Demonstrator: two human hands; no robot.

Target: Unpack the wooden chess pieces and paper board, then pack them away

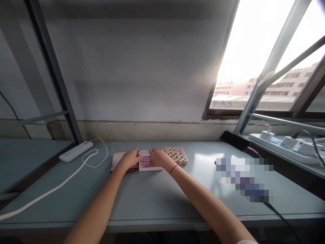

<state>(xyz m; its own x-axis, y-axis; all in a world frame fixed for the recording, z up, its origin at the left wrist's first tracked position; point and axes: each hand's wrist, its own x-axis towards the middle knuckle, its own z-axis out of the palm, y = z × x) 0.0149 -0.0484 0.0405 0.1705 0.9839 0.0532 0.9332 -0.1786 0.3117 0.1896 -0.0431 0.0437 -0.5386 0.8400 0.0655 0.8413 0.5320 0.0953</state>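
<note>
A shallow white tray (147, 168) with a pattern of red lines inside lies on the desk. Against its left side is a dark red box part (117, 158) with a pale grey-white face; whether it is a lid or a sleeve is unclear. My left hand (130, 158) grips this red part near where the two meet, its thumb apart from the fingers. My right hand (159, 158) holds the tray's right side, fingers bent over it. Several round wooden Chinese chess pieces (177, 155) stand in close rows just right of the tray, beside my right hand.
A white power bank (76, 151) with a cable (73, 174) lies at the left. On the right are a blurred-out item (245, 179), a black cord (281, 220) and a dark flat device (235, 140). A white power strip (284, 149) sits beyond the metal post.
</note>
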